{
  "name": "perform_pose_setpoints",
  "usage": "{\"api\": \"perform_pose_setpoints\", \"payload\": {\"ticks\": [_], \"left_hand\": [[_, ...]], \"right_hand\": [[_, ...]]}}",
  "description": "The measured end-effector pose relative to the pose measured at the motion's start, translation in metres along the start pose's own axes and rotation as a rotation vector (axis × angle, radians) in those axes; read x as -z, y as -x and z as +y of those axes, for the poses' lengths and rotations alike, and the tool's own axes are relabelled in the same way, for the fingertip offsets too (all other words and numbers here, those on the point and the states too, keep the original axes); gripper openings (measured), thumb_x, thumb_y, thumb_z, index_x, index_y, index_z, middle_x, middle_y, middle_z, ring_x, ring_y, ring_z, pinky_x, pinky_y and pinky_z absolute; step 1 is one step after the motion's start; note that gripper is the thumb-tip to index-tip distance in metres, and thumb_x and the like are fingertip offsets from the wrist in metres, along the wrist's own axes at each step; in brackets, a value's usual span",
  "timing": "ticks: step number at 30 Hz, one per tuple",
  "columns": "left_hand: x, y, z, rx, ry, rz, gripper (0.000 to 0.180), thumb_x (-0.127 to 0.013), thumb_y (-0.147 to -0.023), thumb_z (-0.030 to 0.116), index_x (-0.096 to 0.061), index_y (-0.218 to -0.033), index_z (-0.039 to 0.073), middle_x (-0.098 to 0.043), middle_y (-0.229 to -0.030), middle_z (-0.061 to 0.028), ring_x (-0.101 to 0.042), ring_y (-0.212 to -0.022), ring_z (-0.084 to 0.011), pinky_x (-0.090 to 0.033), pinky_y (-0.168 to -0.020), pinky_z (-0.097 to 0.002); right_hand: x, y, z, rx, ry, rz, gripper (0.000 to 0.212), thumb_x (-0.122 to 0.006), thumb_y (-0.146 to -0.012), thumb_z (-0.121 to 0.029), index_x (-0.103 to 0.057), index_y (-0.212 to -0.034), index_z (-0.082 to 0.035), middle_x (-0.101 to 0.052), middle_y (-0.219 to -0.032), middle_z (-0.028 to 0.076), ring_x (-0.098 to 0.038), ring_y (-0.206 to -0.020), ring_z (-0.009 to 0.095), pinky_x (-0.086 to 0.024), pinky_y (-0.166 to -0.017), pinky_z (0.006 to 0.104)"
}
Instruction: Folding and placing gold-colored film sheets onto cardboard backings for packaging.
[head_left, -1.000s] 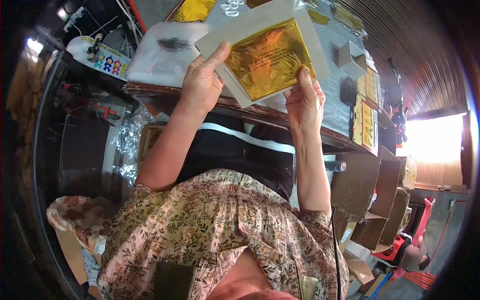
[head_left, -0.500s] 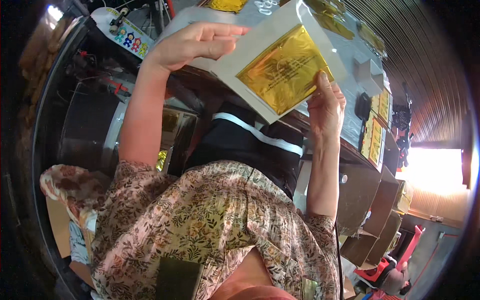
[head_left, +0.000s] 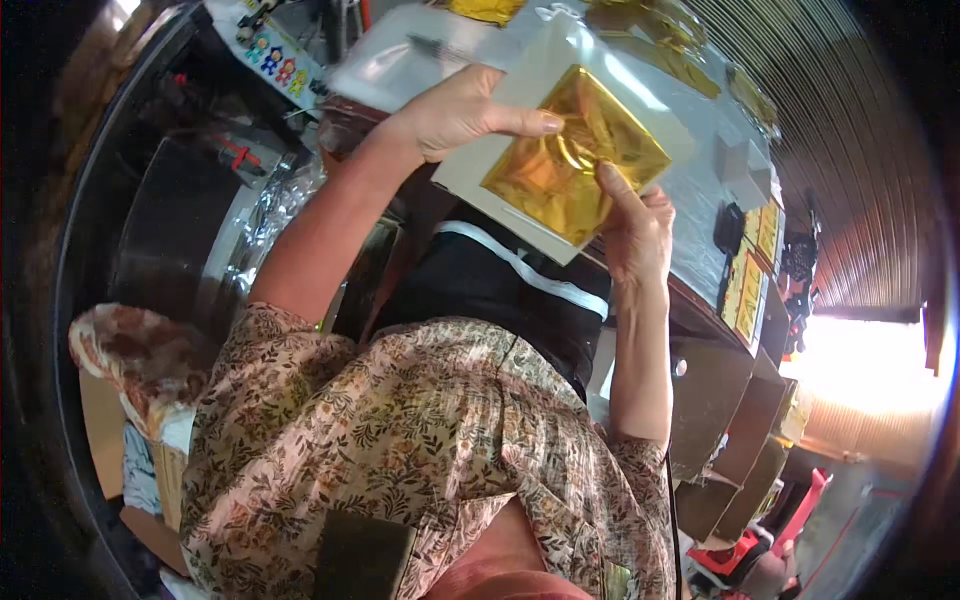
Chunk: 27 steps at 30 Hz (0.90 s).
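Observation:
A shiny gold foil packet (head_left: 570, 190), square and creased, lies against a larger white sheet (head_left: 510, 235) held up before me over the table's near edge. My left hand (head_left: 450, 115) presses its thumb onto the packet's upper left part, its fingers mostly behind the white sheet. At the packet's lower right side my right hand (head_left: 640, 225) grips it, thumb on the front and curled fingers behind. Strong glare on the foil hides detail of its surface.
The table (head_left: 690, 245) has a glossy clear covering. More gold foil packets (head_left: 655, 45) lie at its far side. A small white box (head_left: 745, 170), a black object (head_left: 730, 225) and yellow printed cards (head_left: 745, 290) stand along the right. Cardboard boxes (head_left: 705, 415) are below.
My left hand has moved right and down onto the gold packet, thumb now on it. The dark print seen on the foil before no longer shows. My right hand has shifted slightly left.

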<state>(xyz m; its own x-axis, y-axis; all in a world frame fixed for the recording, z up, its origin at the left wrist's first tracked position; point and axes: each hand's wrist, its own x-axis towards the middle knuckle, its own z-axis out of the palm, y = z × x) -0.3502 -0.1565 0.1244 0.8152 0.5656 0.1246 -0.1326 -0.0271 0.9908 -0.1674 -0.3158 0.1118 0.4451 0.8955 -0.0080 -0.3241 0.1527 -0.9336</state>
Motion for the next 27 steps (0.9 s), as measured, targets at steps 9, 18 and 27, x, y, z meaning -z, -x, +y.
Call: {"api": "perform_pose_setpoints", "payload": {"ticks": [9,18,27], "left_hand": [[0.026,0.068,-0.007,0.049,0.024,0.022,0.032,-0.076,-0.093,0.025,-0.073,-0.108,-0.003,-0.065,-0.083,0.0067,-0.051,-0.075,-0.0009,-0.045,-0.069,-0.0209],[0.012,0.113,-0.011,-0.025,-0.159,0.171,0.029,-0.070,-0.097,0.018,-0.060,-0.078,-0.001,-0.045,-0.075,0.0102,-0.038,-0.073,-0.0003,-0.036,-0.060,-0.0233],[0.012,0.151,-0.009,0.029,-0.360,0.222,0.023,-0.069,-0.095,0.020,-0.071,-0.100,-0.003,-0.063,-0.075,0.0011,-0.053,-0.077,-0.0030,-0.048,-0.070,-0.0269]], "right_hand": [[0.003,-0.013,0.008,0.021,0.235,0.087,0.027,-0.077,-0.087,-0.014,-0.069,-0.103,0.006,-0.070,-0.090,0.006,-0.063,-0.074,0.010,-0.048,-0.069,0.0243],[-0.017,0.006,0.008,0.068,-0.024,-0.001,0.026,-0.071,-0.089,-0.003,-0.066,-0.114,0.006,-0.071,-0.111,0.011,-0.069,-0.100,0.017,-0.053,-0.095,0.0311],[-0.025,0.005,0.027,0.049,0.023,-0.056,0.025,-0.070,-0.091,-0.004,-0.066,-0.113,0.006,-0.072,-0.111,0.012,-0.069,-0.101,0.018,-0.052,-0.098,0.0295]]}}
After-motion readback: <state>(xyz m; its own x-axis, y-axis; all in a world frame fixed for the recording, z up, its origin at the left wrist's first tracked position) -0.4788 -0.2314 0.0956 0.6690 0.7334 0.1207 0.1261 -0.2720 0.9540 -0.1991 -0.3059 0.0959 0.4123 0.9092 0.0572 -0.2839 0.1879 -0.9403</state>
